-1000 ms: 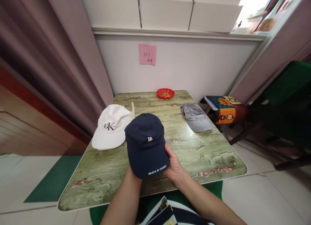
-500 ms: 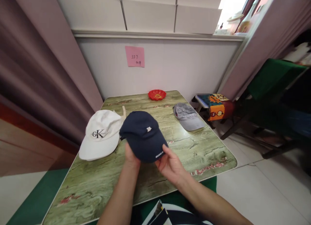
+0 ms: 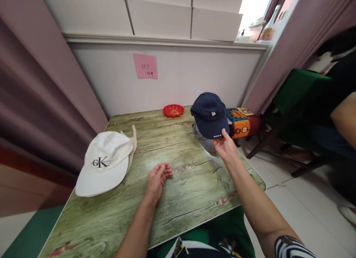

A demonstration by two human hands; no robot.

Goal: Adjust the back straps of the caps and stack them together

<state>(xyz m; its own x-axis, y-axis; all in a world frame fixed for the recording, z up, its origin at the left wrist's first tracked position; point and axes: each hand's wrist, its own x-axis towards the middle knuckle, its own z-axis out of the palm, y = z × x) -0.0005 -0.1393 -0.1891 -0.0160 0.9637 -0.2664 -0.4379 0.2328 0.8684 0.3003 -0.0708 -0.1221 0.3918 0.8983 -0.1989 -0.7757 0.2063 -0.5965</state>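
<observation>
A navy blue baseball cap (image 3: 208,111) with a small white emblem is held up by its brim in my right hand (image 3: 226,148). The thumb lies on top of the brim and the fingers are underneath. Behind and below it lies a grey cap (image 3: 208,144), mostly covered from view. Over the middle of the table, my left hand (image 3: 158,179) holds nothing, its fingers loosely curled and slightly apart. To its left, a white cap (image 3: 107,161) with black "CK" lettering rests on the table, its strap sticking up behind.
A red scalloped dish (image 3: 172,111) stands at the back of the wood-patterned table (image 3: 116,221). A pink note (image 3: 145,66) is stuck on the wall. Beyond the right edge are a stool with a patterned cover (image 3: 241,124) and a seated person (image 3: 343,105).
The navy cap has moved right and away from me in my right hand, over the grey cap. My left hand has let go of it. The view has shifted slightly.
</observation>
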